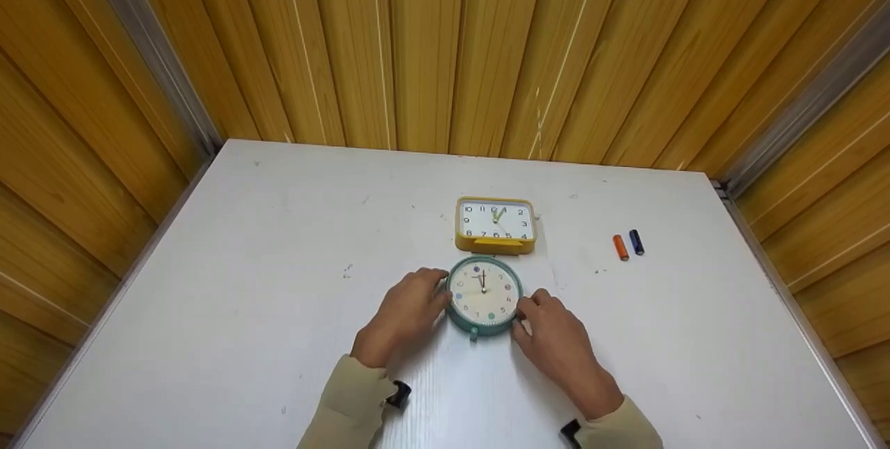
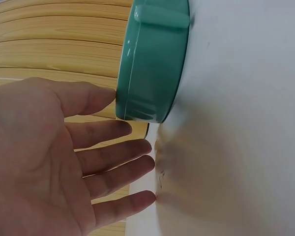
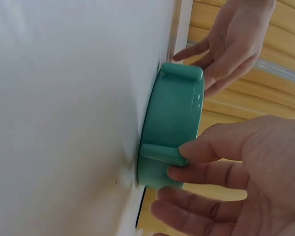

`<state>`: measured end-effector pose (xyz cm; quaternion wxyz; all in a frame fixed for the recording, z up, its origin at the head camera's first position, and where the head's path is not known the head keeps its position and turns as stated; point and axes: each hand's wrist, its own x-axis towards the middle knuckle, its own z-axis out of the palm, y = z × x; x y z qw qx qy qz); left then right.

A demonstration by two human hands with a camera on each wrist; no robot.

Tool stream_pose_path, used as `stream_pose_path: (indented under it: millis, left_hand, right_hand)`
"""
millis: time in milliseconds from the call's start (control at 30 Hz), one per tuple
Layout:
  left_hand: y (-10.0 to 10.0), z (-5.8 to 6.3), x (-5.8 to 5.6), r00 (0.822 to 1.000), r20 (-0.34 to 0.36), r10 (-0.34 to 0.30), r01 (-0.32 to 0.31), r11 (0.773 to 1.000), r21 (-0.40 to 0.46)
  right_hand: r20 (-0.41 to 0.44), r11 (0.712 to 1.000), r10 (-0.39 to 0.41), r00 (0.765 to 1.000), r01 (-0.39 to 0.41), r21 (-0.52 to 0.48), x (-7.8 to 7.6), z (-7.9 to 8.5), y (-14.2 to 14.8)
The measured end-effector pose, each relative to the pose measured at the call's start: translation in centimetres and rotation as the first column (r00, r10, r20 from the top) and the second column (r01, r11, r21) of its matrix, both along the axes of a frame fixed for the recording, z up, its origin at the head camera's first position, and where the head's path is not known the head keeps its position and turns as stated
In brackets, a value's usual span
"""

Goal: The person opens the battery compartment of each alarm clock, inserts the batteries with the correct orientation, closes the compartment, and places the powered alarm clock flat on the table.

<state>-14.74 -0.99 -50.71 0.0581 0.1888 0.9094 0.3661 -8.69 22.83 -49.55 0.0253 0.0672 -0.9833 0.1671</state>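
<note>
A round green alarm clock (image 1: 484,296) lies face up on the white table, between the two hands. My left hand (image 1: 410,303) is at its left side; in the left wrist view the thumb (image 2: 96,98) touches the clock's rim and the other fingers are spread, fairly straight. On the lower right side, my right hand (image 1: 556,334) has thumb and index finger at one of the clock's stubby feet (image 3: 162,154), pinching it. The right hand's remaining fingers are loosely bent below. Just behind the round clock is a yellow rectangular alarm clock (image 1: 496,223), also face up.
Two small batteries, one orange (image 1: 620,247) and one dark blue (image 1: 636,242), lie to the right on the white table (image 1: 243,282). Wood-look panels (image 1: 424,53) wall in the table at the back and both sides.
</note>
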Motion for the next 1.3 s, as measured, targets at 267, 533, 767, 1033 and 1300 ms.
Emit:
stream_pose_path:
  millis: [267,533,767,1033,1300]
  left_hand:
    - [-0.2,0.1,0.0,1.000,0.017,0.001,-0.001,1.000,0.002]
    - [-0.3,0.3,-0.3,0.994,0.107,-0.015,0.016,1.000,-0.007]
    - [0.1,-0.1,-0.2,0.998,0.066,-0.013,0.015,0.999,-0.042]
    - [0.7,-0.7,0.0,1.000,0.011,0.023,-0.022,0.998,-0.064]
    - [0.7,-0.5,-0.2,1.000,-0.012,0.014,-0.014,0.999,-0.046]
  right_hand:
    - [0.069,0.999,-0.025,0.997,0.028,-0.036,-1.0,0.1,1.5]
    - [0.006,1.000,0.000,1.000,0.000,-0.030,-1.7,-0.4,2.5]
    - [-0.043,0.999,0.043,0.998,-0.043,-0.017,-2.0,-0.8,2.9]
    - [-0.047,0.998,0.059,0.997,-0.060,-0.019,-2.1,-1.2,2.8]
    - [-0.042,0.998,0.042,0.998,-0.044,-0.051,-2.0,-1.3,2.7]
